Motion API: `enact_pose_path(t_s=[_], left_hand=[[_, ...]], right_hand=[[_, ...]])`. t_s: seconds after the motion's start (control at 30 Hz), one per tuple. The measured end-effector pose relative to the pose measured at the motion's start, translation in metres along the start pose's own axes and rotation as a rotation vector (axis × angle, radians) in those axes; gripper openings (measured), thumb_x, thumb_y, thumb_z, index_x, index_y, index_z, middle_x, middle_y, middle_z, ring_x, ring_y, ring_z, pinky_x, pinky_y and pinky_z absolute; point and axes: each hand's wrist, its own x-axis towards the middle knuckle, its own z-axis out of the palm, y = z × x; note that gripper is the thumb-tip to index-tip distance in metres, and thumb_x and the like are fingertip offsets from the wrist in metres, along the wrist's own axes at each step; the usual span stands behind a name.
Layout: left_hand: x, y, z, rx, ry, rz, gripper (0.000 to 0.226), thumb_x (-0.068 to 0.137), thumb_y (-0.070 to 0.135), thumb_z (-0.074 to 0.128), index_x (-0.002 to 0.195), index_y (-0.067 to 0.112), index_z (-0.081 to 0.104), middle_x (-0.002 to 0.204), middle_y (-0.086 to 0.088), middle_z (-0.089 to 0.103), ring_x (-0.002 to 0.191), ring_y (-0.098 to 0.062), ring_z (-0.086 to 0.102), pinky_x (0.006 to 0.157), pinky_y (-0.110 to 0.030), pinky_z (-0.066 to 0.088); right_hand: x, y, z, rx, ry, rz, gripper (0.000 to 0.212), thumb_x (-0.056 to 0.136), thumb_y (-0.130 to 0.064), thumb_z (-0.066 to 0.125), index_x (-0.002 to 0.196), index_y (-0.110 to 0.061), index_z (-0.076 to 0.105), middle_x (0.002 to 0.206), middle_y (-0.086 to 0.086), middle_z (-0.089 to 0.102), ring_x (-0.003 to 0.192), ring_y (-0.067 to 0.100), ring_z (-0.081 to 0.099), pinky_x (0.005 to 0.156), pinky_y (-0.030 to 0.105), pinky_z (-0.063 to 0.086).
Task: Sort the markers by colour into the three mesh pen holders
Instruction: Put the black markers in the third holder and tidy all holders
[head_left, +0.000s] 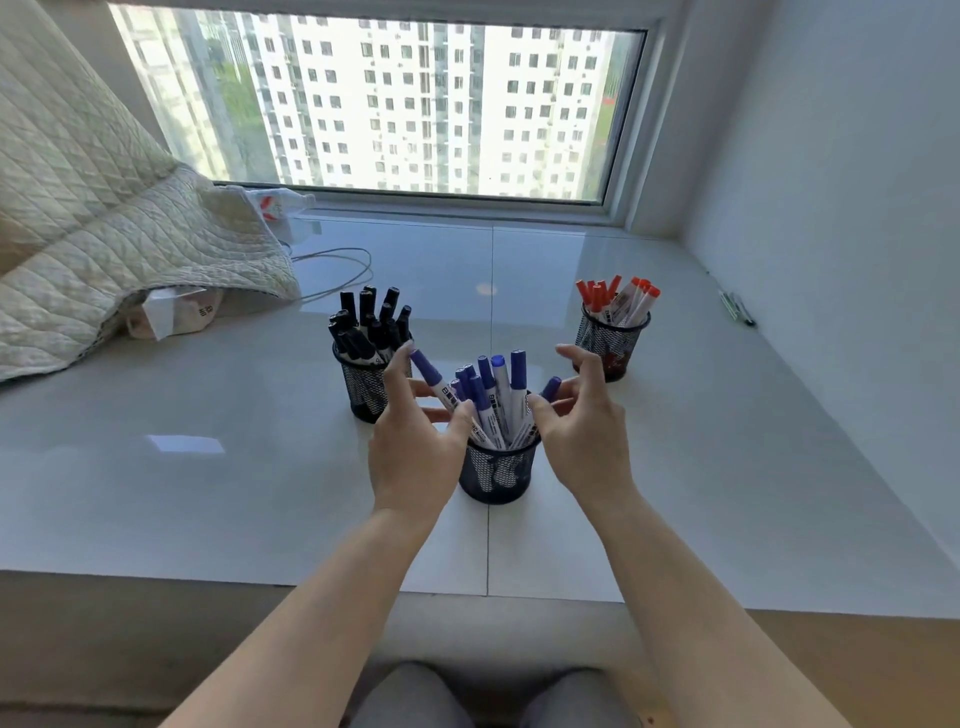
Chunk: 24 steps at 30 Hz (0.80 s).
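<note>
Head view looks down on both hands, raised on either side of the blue holder (497, 470), which stands between them on the white sill (234, 467). Blue markers (501, 395) fill this holder, caps up, fanned outward.

Left hand (415, 441) sits just left of the holder rim, fingers spread and curled; its thumb and fingers close around one blue marker (436, 382) that leans out to the left, cap pointing up past the fingertips. Right hand (584, 426) sits just right of the rim, fingers apart and bent; the thumb and a finger appear to pinch another marker (548, 389) tilted to the right, though the contact is partly hidden.

Beyond the left hand, just behind its fingers, stands the black holder (366, 387) packed with black markers (369, 322). Beyond the right hand, near its fingertips but apart from them, stands the red holder (610, 343) with red markers (618, 299). Far left of both hands lies a quilt (104, 234), with a cable (337, 270) beside it. Well to the right, by the wall, lie a few loose pens (735, 306).
</note>
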Motion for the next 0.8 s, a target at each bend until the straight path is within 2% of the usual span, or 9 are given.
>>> enact_pose_path(t_s=[0.07, 0.13, 0.27, 0.37, 0.43, 0.53, 0.63, 0.8], left_hand=[[-0.002, -0.001, 0.000, -0.002, -0.013, 0.010, 0.083, 0.079, 0.021, 0.070, 0.142, 0.033, 0.016, 0.092, 0.012, 0.054, 0.066, 0.009, 0.057, 0.066, -0.028, 0.048], [-0.002, -0.001, -0.001, 0.000, -0.011, 0.022, 0.086, 0.079, 0.020, 0.070, 0.141, 0.037, 0.014, 0.096, 0.009, 0.056, 0.066, 0.007, 0.059, 0.064, -0.027, 0.049], [-0.002, -0.002, -0.001, 0.011, -0.028, 0.044, 0.064, 0.080, 0.022, 0.069, 0.130, 0.038, 0.031, 0.090, 0.016, 0.054, 0.064, 0.011, 0.059, 0.057, -0.019, 0.043], [-0.005, -0.004, -0.001, 0.044, -0.036, 0.078, 0.054, 0.082, 0.022, 0.067, 0.124, 0.035, 0.037, 0.082, 0.025, 0.050, 0.066, 0.018, 0.056, 0.055, -0.009, 0.036], [-0.005, -0.005, 0.000, 0.034, -0.039, 0.091, 0.050, 0.081, 0.022, 0.068, 0.121, 0.034, 0.041, 0.082, 0.025, 0.053, 0.068, 0.013, 0.058, 0.058, -0.013, 0.040], [-0.006, -0.007, 0.003, 0.001, -0.034, 0.107, 0.040, 0.082, 0.020, 0.067, 0.114, 0.032, 0.046, 0.084, 0.017, 0.060, 0.076, 0.001, 0.061, 0.064, -0.027, 0.049], [-0.009, -0.009, 0.007, 0.010, -0.013, 0.127, 0.024, 0.083, 0.017, 0.066, 0.103, 0.025, 0.056, 0.086, 0.011, 0.062, 0.079, -0.004, 0.062, 0.067, -0.035, 0.052], [-0.010, -0.013, 0.011, 0.021, 0.017, 0.087, 0.017, 0.084, 0.019, 0.064, 0.099, 0.023, 0.059, 0.097, 0.004, 0.053, 0.084, -0.009, 0.056, 0.069, -0.039, 0.052]], right_hand=[[-0.002, 0.000, 0.001, -0.121, -0.051, -0.092, 0.030, 0.082, -0.016, 0.066, 0.110, -0.015, 0.057, 0.074, -0.002, 0.062, 0.067, 0.019, 0.060, 0.067, 0.030, 0.049], [-0.002, 0.001, 0.003, -0.222, -0.095, -0.155, 0.015, 0.084, -0.019, 0.064, 0.098, -0.013, 0.064, 0.077, 0.003, 0.067, 0.071, 0.020, 0.060, 0.070, 0.033, 0.050], [0.005, -0.002, 0.004, -0.238, -0.053, -0.179, 0.012, 0.086, -0.020, 0.060, 0.087, -0.011, 0.067, 0.082, 0.004, 0.067, 0.078, 0.020, 0.058, 0.067, 0.027, 0.045], [0.018, -0.010, 0.003, -0.264, 0.016, -0.220, 0.010, 0.084, -0.016, 0.061, 0.093, -0.012, 0.065, 0.090, 0.003, 0.063, 0.086, 0.020, 0.054, 0.070, 0.022, 0.037], [0.030, -0.015, 0.005, -0.327, -0.029, -0.241, 0.021, 0.084, -0.018, 0.061, 0.104, -0.015, 0.064, 0.101, 0.004, 0.060, 0.098, 0.022, 0.050, 0.079, 0.023, 0.036], [0.045, -0.019, 0.010, -0.428, -0.245, -0.201, 0.030, 0.087, -0.025, 0.058, 0.117, -0.019, 0.059, 0.114, 0.004, 0.057, 0.112, 0.023, 0.044, 0.093, 0.032, 0.035], [0.052, -0.019, 0.013, -0.456, -0.417, -0.129, 0.028, 0.089, -0.028, 0.054, 0.115, -0.018, 0.058, 0.110, 0.005, 0.059, 0.110, 0.023, 0.045, 0.089, 0.033, 0.039], [0.057, -0.022, 0.014, -0.396, -0.467, -0.090, 0.023, 0.086, -0.030, 0.059, 0.104, -0.015, 0.061, 0.095, -0.001, 0.052, 0.101, 0.019, 0.049, 0.080, 0.029, 0.038]])
